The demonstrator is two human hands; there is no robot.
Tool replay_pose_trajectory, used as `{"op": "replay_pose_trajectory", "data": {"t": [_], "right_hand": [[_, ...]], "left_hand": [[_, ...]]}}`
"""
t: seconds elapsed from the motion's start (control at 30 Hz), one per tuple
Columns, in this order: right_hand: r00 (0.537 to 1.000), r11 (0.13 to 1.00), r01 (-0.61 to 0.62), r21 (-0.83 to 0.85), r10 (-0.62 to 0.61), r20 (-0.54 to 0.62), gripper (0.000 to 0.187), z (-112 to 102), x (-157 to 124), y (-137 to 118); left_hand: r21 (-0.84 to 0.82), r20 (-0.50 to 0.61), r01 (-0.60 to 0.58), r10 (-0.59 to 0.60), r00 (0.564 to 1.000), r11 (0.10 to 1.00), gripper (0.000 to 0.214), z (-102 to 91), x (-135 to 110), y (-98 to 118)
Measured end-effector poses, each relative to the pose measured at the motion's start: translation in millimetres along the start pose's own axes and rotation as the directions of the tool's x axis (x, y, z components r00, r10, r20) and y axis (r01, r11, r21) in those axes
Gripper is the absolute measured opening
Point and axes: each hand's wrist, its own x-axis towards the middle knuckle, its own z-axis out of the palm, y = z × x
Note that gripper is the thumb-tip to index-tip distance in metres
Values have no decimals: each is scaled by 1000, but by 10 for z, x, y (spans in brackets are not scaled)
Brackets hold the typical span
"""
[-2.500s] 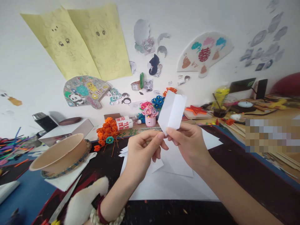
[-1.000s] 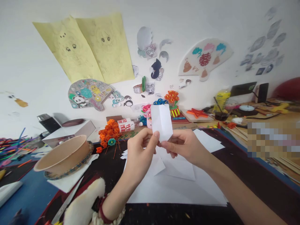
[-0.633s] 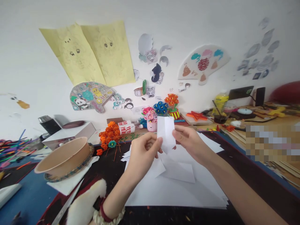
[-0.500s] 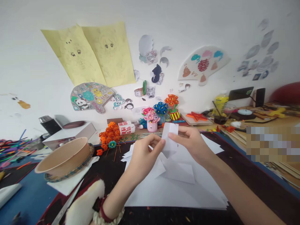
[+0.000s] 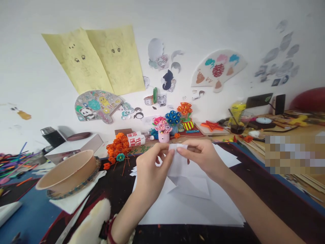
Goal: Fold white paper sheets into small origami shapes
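Observation:
A small folded piece of white paper (image 5: 177, 166) is held up between my two hands, above the middle of the table. My left hand (image 5: 153, 166) pinches its left edge between thumb and fingers. On the opposite edge, my right hand (image 5: 200, 156) grips it near the top, thumb in front and fingers behind. Beneath lies a stack of white paper sheets (image 5: 188, 213) on a dark mat. A smaller loose paper piece (image 5: 195, 188) rests on that stack, just below the held one.
To the left stands a round tan bowl (image 5: 66, 171), with a plush white item (image 5: 92, 220) nearer me. Orange pipe-cleaner flowers (image 5: 118, 147) lie behind the stack, beside a white bottle (image 5: 137, 139) and a pink flower pot (image 5: 164, 136). A drink cup (image 5: 237, 127) stands back right.
Both hands have lowered slightly and shifted a little left with the paper. The paper now faces me more squarely, and my fingers have moved closer together along its top.

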Motion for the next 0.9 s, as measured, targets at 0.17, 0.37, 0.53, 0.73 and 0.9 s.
{"op": "replay_pose_trajectory", "data": {"t": [0.17,0.37,0.53,0.73,0.9], "right_hand": [[999,999,-18,45,16,31,20,29,-12,-10],[999,996,-3,91,-1,46,21,39,-10,-16],[997,992,9,129,-18,74,21,29,-7,-1],[998,991,5,135,-13,59,20,31,-12,-5],[999,993,-10,115,6,36,20,31,-16,4]], "left_hand": [[423,-112,-317,396,912,849,3,9,-53,-54],[597,90,-571,660,746,564,22,-76,-59,-84],[561,103,-619,696,711,550,21,-115,-18,-86],[540,134,-644,700,701,541,19,-127,15,-76],[522,165,-658,693,702,542,19,-140,32,-88]]}}
